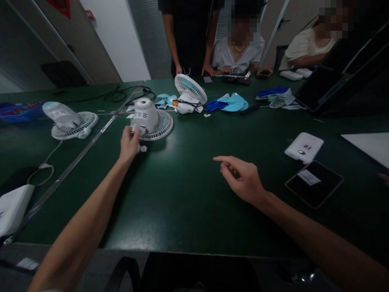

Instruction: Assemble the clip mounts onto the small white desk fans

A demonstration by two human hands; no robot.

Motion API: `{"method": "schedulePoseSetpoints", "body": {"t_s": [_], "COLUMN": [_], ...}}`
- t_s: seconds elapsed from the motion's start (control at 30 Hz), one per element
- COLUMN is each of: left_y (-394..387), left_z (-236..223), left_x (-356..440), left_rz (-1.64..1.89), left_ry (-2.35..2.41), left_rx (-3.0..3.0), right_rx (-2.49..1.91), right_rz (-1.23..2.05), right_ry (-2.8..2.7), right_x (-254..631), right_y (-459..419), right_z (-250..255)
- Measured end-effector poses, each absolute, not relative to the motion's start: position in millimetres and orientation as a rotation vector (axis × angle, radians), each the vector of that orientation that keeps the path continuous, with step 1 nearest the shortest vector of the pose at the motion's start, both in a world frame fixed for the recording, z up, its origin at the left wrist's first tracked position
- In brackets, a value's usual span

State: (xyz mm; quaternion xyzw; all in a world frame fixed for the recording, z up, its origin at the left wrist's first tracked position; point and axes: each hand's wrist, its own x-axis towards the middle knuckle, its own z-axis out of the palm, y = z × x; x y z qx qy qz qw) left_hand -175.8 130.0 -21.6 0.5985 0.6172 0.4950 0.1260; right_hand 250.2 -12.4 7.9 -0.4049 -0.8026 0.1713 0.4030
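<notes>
A white fan [146, 117] lies with its round grille down on the green table, its motor housing upward. My left hand [129, 144] is closed on a small white part at the near left side of this fan; the fingertips partly hide what they grip. Beside my left hand lies a small round white piece [143, 149]. My right hand [243, 176] hovers over or rests on the middle right of the table, holding nothing. Its index finger points left and the other fingers are loosely curled.
A second white fan [71, 121] lies left, and a third fan [190, 95] leans behind. Light blue fan blades [234, 102], blue gloves [276, 97], a white power bank [304, 147] and a dark phone [314, 184] lie around. A metal strip [79, 160] crosses the table. Several people are opposite.
</notes>
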Motion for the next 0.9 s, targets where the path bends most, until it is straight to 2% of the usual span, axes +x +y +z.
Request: {"method": "schedulePoseSetpoints", "body": {"t_s": [0.23,0.43,0.63,0.8,0.9], "left_y": [90.9,40.8,16.3,28.6,38.5], "left_z": [-8.5,-4.1,0.2,8.2,16.1], "left_x": [-63.3,-2.7,15.7,4.1,-11.0], "left_rz": [1.192,1.025,0.883,0.794,0.757], "left_ry": [1.350,1.060,0.889,0.839,0.915], "left_rx": [1.830,1.767,1.682,1.578,1.751], "right_rx": [-1.042,-0.962,-1.079,-1.238,-1.313], "right_rz": [0.417,0.207,-0.262,-0.290,-0.264], "right_ry": [-2.122,-2.398,-2.580,-2.665,-2.722], "right_x": [249.6,240.2,227.0,220.0,217.0], "right_y": [-11.5,-19.7,-35.6,-43.8,-45.7], "right_z": [8.9,7.5,6.1,11.1,13.6]}}
